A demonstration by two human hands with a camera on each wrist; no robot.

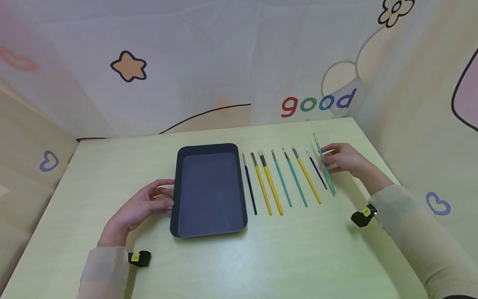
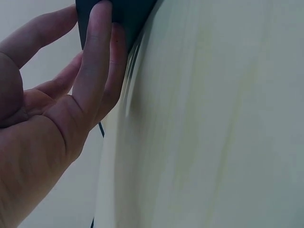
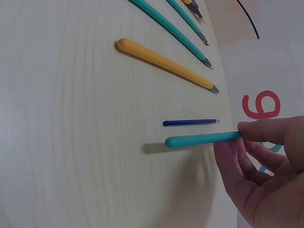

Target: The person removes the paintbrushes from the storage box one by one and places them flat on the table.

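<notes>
My right hand (image 1: 341, 160) pinches a teal paintbrush (image 1: 330, 179) between thumb and fingers at the right end of a row of brushes. In the right wrist view its rounded handle end (image 3: 190, 140) points away from the fingers, over a shadow on the table. Beside it lies a short dark blue paintbrush (image 3: 190, 122). My left hand (image 1: 149, 203) touches the left side of a dark grey rectangular tray (image 1: 175, 191), its fingers loosely bent. In the left wrist view, fingertips rest against the tray's outer wall (image 2: 129, 23).
Left of the held brush, several paintbrushes lie side by side: a yellow one (image 1: 308, 178), two teal (image 1: 296, 181) (image 1: 282, 181), two more yellow (image 1: 273, 189) (image 1: 263, 187) and a dark blue one (image 1: 250, 189) near the tray. A printed cloth (image 1: 209, 62) hangs behind the table (image 1: 284, 257).
</notes>
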